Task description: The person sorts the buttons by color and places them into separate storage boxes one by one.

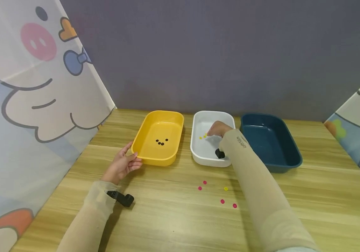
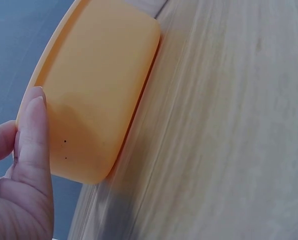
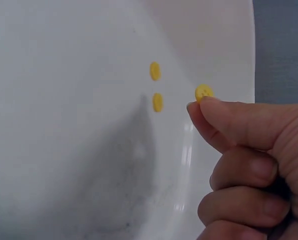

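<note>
Two small round yellow buttons (image 3: 155,71) lie on the floor of the white rectangular plastic tray (image 1: 203,150), which stands between the yellow rectangular plastic tray (image 1: 148,150) on the left and the dark blue rectangular plastic tray (image 1: 271,140) on the right. A third yellow button (image 3: 203,92) is over the white tray in the right hand (image 1: 219,128): this grip is clamped on its edge between the tips of thumb and forefinger. The left hand (image 1: 124,162) has its grip on the near left corner of the yellow tray, in which four small black buttons (image 1: 162,144) lie grouped. Nearer on the wood-grain table (image 1: 167,224) are four round pink buttons (image 1: 205,182) and a lone yellow button (image 1: 226,189).

Because only fingertips hold the third yellow button, with much of its face sticking out, a slight roll of the thumb could free it too soon; on the smooth tray it might then bounce or skid. Letting go beyond the rim would probably drop it onto the table. The beige right sleeve (image 1: 258,182) passes close to the loose buttons, so a low sweep could brush them aside. Too hard a push from the left hand may tilt the yellow tray and set the black buttons sliding.
</note>
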A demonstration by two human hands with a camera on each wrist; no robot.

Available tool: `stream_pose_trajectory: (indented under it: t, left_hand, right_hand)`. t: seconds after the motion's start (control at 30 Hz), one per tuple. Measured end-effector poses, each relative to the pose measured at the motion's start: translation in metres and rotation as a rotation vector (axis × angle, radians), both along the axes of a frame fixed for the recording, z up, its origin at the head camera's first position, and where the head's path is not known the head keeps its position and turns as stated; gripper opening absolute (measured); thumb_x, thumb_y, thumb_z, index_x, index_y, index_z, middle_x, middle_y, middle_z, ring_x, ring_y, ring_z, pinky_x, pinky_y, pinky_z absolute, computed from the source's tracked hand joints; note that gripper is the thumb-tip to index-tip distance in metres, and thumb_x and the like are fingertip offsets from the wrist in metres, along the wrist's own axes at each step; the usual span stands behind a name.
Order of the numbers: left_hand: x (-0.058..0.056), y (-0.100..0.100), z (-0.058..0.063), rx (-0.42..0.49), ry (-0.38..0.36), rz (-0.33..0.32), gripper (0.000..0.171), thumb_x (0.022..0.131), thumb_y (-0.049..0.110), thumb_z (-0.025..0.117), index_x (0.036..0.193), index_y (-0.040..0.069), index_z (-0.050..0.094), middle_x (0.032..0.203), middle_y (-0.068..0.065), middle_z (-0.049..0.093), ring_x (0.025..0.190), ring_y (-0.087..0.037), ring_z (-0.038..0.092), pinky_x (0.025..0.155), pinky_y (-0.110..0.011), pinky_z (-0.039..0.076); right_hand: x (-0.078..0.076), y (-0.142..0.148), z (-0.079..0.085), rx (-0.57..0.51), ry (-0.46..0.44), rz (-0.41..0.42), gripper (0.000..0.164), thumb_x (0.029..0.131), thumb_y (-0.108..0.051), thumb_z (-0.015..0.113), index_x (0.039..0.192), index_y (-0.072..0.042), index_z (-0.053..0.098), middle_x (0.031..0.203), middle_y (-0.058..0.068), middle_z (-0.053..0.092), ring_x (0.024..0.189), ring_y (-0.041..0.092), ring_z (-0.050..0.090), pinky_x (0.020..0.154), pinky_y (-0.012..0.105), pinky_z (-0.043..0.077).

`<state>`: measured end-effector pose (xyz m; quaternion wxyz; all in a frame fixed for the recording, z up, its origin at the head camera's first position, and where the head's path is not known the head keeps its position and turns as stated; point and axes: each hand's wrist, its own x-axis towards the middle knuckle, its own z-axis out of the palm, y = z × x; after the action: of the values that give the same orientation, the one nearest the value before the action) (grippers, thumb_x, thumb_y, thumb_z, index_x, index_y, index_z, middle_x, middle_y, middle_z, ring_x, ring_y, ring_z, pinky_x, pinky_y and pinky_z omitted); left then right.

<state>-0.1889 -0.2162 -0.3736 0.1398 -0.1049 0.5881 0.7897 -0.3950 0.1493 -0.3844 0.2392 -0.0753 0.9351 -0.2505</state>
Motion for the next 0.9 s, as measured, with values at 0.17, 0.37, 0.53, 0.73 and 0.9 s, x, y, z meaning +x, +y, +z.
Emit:
stream_pose_trajectory:
  t: [0.17,0.37,0.53,0.73,0.9]
  left_hand:
    - [0.000,0.001,-0.002,0.015,0.012,0.001,0.067,0.103,0.002,0.036,0.155,0.022,-0.001,0.067,-0.006,0.068,0.056,-0.012,0.067,0.058,-0.023,0.059]
    - [0.000,-0.001,0.000,0.051,0.017,-0.008,0.067,0.103,0.002,0.036,0.155,0.022,-0.003,0.067,-0.006,0.068,0.056,-0.012,0.067,0.058,-0.023,0.059]
    - [-0.002,-0.008,0.007,0.062,0.043,0.008,0.069,0.103,0.002,0.039,0.155,0.020,-0.003,0.068,-0.007,0.069,0.056,-0.013,0.067,0.057,-0.023,0.058]
    - [-0.002,-0.015,0.010,0.062,0.015,0.014,0.071,0.103,0.003,0.039,0.155,0.023,-0.004,0.069,-0.008,0.069,0.057,-0.014,0.068,0.059,-0.025,0.059]
    - [-0.001,-0.021,0.009,0.059,0.031,0.011,0.071,0.103,0.003,0.039,0.155,0.022,-0.005,0.069,-0.008,0.069,0.058,-0.014,0.068,0.059,-0.025,0.059]
  right_hand:
    - [-0.002,0.004,-0.004,0.019,0.020,0.010,0.042,0.083,-0.025,0.073,0.111,0.005,0.062,0.112,0.018,0.058,0.098,0.029,0.054,0.087,0.041,0.050]
    - [0.034,-0.002,0.041,0.049,0.013,-0.009,0.039,0.093,-0.019,0.062,0.121,0.007,0.058,0.126,0.022,0.054,0.108,0.031,0.051,0.094,0.044,0.048]
    - [0.044,-0.007,0.068,-0.012,0.057,0.034,0.037,0.094,-0.024,0.060,0.121,0.001,0.064,0.125,0.016,0.057,0.091,0.023,0.048,0.067,0.030,0.045]
    - [0.057,-0.012,0.089,-0.062,0.067,0.101,0.034,0.093,-0.022,0.061,0.119,0.000,0.066,0.108,0.010,0.065,0.081,0.018,0.049,0.068,0.028,0.043]
    - [0.071,-0.010,0.096,-0.110,-0.024,0.135,0.032,0.093,-0.024,0.062,0.118,-0.004,0.067,0.063,-0.003,0.038,0.047,0.010,0.022,0.046,0.022,0.024]
